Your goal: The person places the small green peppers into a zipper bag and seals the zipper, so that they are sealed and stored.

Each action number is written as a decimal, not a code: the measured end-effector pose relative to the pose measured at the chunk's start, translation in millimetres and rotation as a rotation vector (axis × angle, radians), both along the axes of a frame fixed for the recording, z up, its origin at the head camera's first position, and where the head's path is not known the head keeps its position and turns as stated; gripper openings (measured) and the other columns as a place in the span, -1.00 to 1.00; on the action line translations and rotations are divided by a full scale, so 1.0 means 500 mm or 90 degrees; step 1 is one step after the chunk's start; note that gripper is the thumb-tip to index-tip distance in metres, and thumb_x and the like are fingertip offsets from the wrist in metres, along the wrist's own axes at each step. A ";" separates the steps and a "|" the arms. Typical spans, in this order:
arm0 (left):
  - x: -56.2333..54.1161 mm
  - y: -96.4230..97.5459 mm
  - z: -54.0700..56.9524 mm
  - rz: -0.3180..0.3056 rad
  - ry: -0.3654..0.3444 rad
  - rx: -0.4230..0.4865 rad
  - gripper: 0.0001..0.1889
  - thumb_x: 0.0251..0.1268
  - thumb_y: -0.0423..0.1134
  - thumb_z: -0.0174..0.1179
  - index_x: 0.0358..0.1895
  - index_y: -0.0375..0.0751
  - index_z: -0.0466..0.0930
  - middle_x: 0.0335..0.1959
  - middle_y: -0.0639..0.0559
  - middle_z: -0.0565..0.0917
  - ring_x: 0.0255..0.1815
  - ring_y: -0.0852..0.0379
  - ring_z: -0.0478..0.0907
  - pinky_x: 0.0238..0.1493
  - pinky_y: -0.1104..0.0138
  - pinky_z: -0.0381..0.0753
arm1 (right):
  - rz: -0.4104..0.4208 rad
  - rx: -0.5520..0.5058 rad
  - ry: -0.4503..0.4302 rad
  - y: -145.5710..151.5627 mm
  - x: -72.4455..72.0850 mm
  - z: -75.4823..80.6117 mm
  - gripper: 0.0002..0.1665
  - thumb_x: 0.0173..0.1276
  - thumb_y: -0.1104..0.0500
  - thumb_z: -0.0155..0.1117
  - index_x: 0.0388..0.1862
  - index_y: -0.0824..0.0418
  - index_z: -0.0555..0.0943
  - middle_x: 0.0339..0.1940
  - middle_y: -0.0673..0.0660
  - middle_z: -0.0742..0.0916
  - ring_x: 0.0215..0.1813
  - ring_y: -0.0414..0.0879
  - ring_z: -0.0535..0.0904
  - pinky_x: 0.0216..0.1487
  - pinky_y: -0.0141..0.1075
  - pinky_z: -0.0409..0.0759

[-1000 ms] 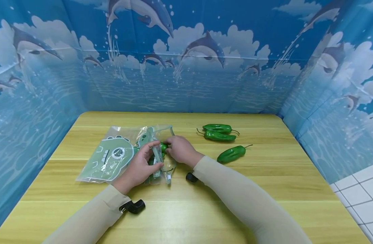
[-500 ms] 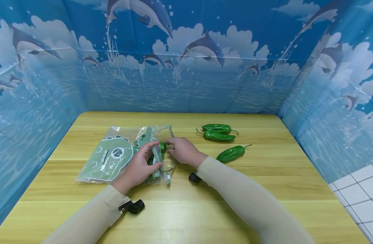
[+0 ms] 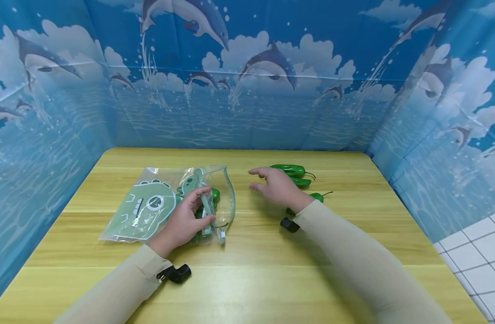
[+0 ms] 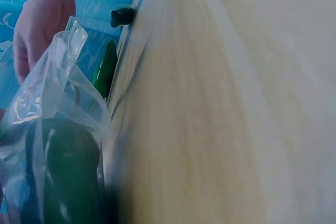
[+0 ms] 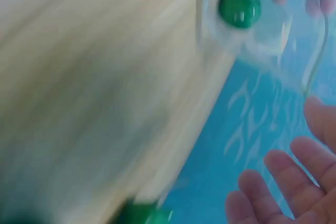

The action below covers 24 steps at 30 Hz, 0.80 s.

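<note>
A clear zip bag (image 3: 140, 211) with a green cartoon print lies on the left of the table, its mouth spread toward the right. My left hand (image 3: 184, 220) grips the bag near its mouth, thumb and fingers bent around the folded edge. Inside the bag are green peppers (image 4: 71, 171), partly hidden by the print and the hand. My right hand (image 3: 275, 186) hovers right of the bag with fingers extended and nothing in them. Behind that hand lie two green peppers (image 3: 293, 170), and another pepper (image 3: 318, 197) is partly covered by the wrist.
The wooden table (image 3: 239, 279) has a dolphin-print curtain (image 3: 247, 112) along its back and sides. White floor tiles (image 3: 482, 252) show at the right. A black wrist camera (image 3: 289, 225) juts from the right sleeve, and another from the left.
My right hand has left the bag's mouth and moved right, toward the loose peppers, with its fingers spreading. The left hand and the bag have stayed in place.
</note>
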State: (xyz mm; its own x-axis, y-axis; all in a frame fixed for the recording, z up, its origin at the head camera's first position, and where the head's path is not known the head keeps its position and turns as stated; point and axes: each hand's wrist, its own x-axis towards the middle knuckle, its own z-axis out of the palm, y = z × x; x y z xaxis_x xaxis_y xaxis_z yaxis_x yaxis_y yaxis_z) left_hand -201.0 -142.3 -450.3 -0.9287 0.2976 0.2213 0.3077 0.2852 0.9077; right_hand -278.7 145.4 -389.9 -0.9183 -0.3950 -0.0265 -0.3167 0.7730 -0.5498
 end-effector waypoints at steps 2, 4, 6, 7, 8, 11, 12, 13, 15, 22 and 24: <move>0.001 0.000 0.000 0.001 -0.002 -0.001 -0.22 0.33 -0.42 0.41 0.57 -0.24 0.26 0.60 -0.19 0.32 0.62 -0.27 0.30 0.59 -0.11 0.30 | 0.000 0.005 -0.005 0.031 -0.004 0.004 -0.32 0.56 -0.06 0.33 0.59 0.01 0.45 0.57 0.11 0.55 0.56 0.14 0.47 0.41 0.15 0.56; 0.001 0.000 0.001 0.001 -0.003 0.001 -0.22 0.33 -0.43 0.41 0.57 -0.24 0.26 0.60 -0.19 0.32 0.63 -0.26 0.29 0.60 -0.10 0.29 | 0.005 0.013 -0.010 0.062 -0.007 0.007 -0.29 0.55 -0.07 0.33 0.61 -0.02 0.42 0.61 0.09 0.50 0.60 0.15 0.41 0.47 0.17 0.51; 0.000 0.000 0.000 0.001 -0.001 0.001 -0.23 0.33 -0.44 0.40 0.57 -0.25 0.26 0.60 -0.20 0.32 0.62 -0.26 0.29 0.59 -0.11 0.29 | 0.010 0.016 -0.015 0.091 -0.009 0.007 -0.27 0.55 -0.06 0.35 0.62 -0.03 0.40 0.64 0.10 0.46 0.63 0.17 0.35 0.50 0.20 0.46; -0.001 0.000 0.000 0.001 -0.001 0.001 -0.23 0.33 -0.45 0.40 0.57 -0.26 0.26 0.60 -0.20 0.33 0.62 -0.27 0.30 0.59 -0.11 0.29 | 0.013 0.016 -0.020 0.105 -0.009 0.007 -0.26 0.54 -0.04 0.36 0.63 -0.02 0.39 0.65 0.11 0.44 0.65 0.20 0.32 0.51 0.23 0.44; -0.001 0.000 0.000 0.001 -0.001 0.002 -0.23 0.32 -0.45 0.40 0.57 -0.26 0.26 0.60 -0.20 0.33 0.61 -0.27 0.31 0.59 -0.11 0.29 | 0.017 0.016 -0.025 0.119 -0.008 0.008 -0.25 0.54 -0.02 0.36 0.64 -0.01 0.38 0.66 0.13 0.42 0.66 0.22 0.29 0.53 0.25 0.40; -0.001 0.001 0.001 0.002 -0.004 0.003 -0.23 0.33 -0.45 0.40 0.56 -0.26 0.27 0.60 -0.20 0.33 0.61 -0.26 0.31 0.59 -0.10 0.29 | 0.027 0.032 -0.039 0.158 -0.007 0.010 -0.23 0.53 0.01 0.37 0.65 0.01 0.36 0.67 0.19 0.39 0.67 0.27 0.26 0.54 0.29 0.38; -0.001 0.001 0.001 0.002 -0.005 0.003 -0.23 0.33 -0.45 0.40 0.57 -0.26 0.27 0.60 -0.19 0.33 0.62 -0.26 0.31 0.59 -0.10 0.29 | 0.030 0.039 -0.045 0.170 -0.007 0.010 -0.22 0.53 0.02 0.38 0.65 0.03 0.36 0.67 0.20 0.39 0.66 0.29 0.26 0.53 0.29 0.38; 0.000 0.001 0.002 0.003 -0.006 0.004 -0.23 0.33 -0.45 0.40 0.57 -0.26 0.27 0.60 -0.19 0.33 0.62 -0.26 0.31 0.60 -0.10 0.29 | 0.036 0.047 -0.051 0.182 -0.005 0.011 -0.21 0.52 0.03 0.38 0.66 0.04 0.35 0.67 0.21 0.39 0.66 0.30 0.26 0.53 0.30 0.38; 0.000 0.001 0.002 0.003 -0.007 0.003 -0.23 0.33 -0.44 0.40 0.57 -0.26 0.27 0.60 -0.19 0.32 0.62 -0.26 0.30 0.60 -0.10 0.28 | 0.047 0.061 -0.067 0.204 -0.004 0.010 -0.19 0.51 0.04 0.39 0.66 0.05 0.34 0.67 0.23 0.38 0.65 0.32 0.28 0.52 0.30 0.39; -0.002 0.000 -0.003 0.002 0.001 0.000 -0.23 0.33 -0.45 0.39 0.56 -0.28 0.26 0.60 -0.22 0.33 0.62 -0.27 0.29 0.59 -0.12 0.28 | 0.065 0.088 -0.114 0.259 0.003 0.004 -0.18 0.47 0.01 0.44 0.64 0.07 0.38 0.64 0.33 0.40 0.63 0.38 0.26 0.49 0.31 0.41; -0.002 0.000 -0.004 0.001 0.002 0.001 -0.23 0.33 -0.45 0.39 0.56 -0.28 0.26 0.59 -0.22 0.33 0.62 -0.27 0.30 0.59 -0.12 0.28 | 0.062 0.095 -0.123 0.270 0.004 0.000 -0.18 0.46 -0.01 0.45 0.63 0.06 0.40 0.62 0.33 0.43 0.63 0.39 0.27 0.48 0.29 0.43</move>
State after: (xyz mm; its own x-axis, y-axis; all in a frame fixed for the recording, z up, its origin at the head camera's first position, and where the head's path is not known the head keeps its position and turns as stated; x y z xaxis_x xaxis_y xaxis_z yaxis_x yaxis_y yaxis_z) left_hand -202.1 -142.1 -452.2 -0.9283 0.2959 0.2253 0.3107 0.2842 0.9070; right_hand -276.6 280.3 -390.0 -0.8487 -0.4595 -0.2619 -0.2936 0.8212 -0.4893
